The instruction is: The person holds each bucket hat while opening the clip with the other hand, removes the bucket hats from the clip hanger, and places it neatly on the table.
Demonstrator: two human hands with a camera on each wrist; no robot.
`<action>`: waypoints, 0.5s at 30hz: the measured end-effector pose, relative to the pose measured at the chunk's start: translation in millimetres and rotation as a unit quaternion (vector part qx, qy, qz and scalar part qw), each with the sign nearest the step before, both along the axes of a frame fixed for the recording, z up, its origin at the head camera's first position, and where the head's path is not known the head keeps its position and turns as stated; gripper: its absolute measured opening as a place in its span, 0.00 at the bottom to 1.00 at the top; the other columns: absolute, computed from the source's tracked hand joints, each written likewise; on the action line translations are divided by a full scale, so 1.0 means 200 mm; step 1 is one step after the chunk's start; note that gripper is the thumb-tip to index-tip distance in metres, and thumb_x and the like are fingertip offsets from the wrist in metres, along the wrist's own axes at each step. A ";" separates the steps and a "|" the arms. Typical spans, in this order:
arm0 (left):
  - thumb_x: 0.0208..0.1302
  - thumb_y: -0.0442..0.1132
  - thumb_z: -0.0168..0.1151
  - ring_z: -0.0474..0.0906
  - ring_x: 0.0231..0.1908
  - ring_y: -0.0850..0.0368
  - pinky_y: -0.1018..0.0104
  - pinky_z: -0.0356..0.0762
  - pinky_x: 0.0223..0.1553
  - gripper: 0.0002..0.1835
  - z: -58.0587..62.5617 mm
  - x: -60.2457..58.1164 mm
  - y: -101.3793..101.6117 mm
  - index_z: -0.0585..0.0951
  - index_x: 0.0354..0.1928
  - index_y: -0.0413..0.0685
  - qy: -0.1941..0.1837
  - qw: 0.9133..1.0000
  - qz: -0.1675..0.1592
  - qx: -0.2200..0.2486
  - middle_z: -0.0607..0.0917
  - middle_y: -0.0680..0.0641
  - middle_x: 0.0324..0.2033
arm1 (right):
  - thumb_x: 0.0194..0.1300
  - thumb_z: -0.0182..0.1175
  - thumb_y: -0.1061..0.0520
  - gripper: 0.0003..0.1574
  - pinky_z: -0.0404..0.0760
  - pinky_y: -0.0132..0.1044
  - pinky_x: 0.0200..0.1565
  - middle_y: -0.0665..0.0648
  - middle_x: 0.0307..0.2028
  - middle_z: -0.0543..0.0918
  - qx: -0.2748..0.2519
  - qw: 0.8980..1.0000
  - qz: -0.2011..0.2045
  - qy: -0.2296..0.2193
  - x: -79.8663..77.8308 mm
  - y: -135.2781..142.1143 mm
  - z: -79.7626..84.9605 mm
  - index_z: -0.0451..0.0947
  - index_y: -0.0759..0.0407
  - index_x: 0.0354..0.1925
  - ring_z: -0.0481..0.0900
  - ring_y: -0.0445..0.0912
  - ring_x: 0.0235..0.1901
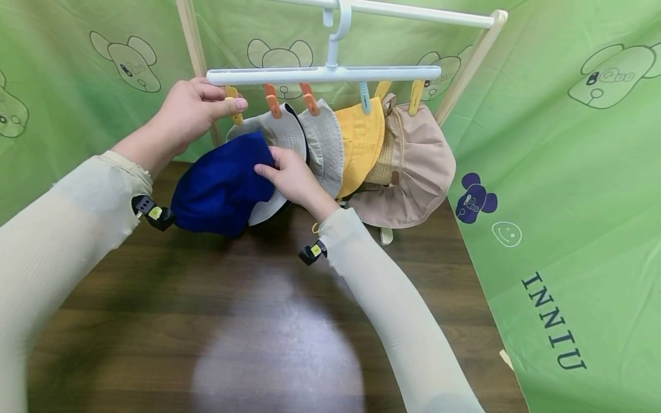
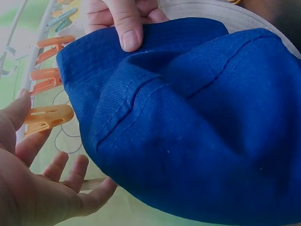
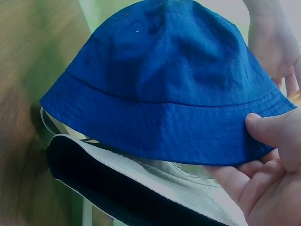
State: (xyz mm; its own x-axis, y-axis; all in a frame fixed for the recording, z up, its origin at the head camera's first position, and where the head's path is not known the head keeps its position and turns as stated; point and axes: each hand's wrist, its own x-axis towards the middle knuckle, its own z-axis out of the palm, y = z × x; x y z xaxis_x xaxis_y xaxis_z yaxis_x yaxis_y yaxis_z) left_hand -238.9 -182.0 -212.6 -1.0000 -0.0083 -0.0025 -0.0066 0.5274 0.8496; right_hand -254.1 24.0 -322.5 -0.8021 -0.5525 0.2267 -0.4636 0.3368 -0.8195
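Observation:
My right hand (image 1: 295, 176) holds a blue bucket hat (image 1: 219, 186) by its brim, thumb on one side and fingers beneath, as the right wrist view shows. The hat's brim edge is close to a yellow clothespin (image 1: 233, 105) at the left end of a white clip hanger (image 1: 279, 75). My left hand (image 1: 198, 109) pinches that clothespin between thumb and forefinger. In the left wrist view the same clothespin (image 2: 49, 117) lies beside the blue brim, the other fingers spread loosely below. A light grey bucket hat (image 1: 281, 129) with a dark lining hangs right behind the blue one.
Farther right on the hanger hang another grey hat (image 1: 326, 149), a yellow hat (image 1: 364, 143) and a beige wide-brimmed hat (image 1: 426, 155), held by orange, blue and yellow clips. The hanger hooks on a rack bar (image 1: 413, 12). Green printed cloth (image 1: 583, 189) surrounds the wooden floor (image 1: 248, 321).

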 end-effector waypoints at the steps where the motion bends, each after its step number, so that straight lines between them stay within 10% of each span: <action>1: 0.65 0.60 0.67 0.62 0.67 0.53 0.50 0.65 0.70 0.32 0.00 0.00 0.00 0.83 0.63 0.46 0.003 1.000 0.000 0.002 0.71 0.49 0.65 | 0.74 0.63 0.58 0.08 0.81 0.32 0.45 0.54 0.40 0.90 -0.001 1.000 0.000 -0.001 0.00 0.00 0.00 0.83 0.60 0.47 0.85 0.41 0.40; 15: 0.66 0.58 0.68 0.69 0.62 0.57 0.54 0.68 0.67 0.24 -0.02 0.00 0.00 0.86 0.59 0.55 0.024 0.999 -0.008 0.023 0.76 0.55 0.58 | 0.74 0.62 0.57 0.07 0.80 0.32 0.44 0.54 0.39 0.89 0.003 1.000 -0.001 0.001 0.02 0.01 0.00 0.83 0.60 0.45 0.84 0.41 0.39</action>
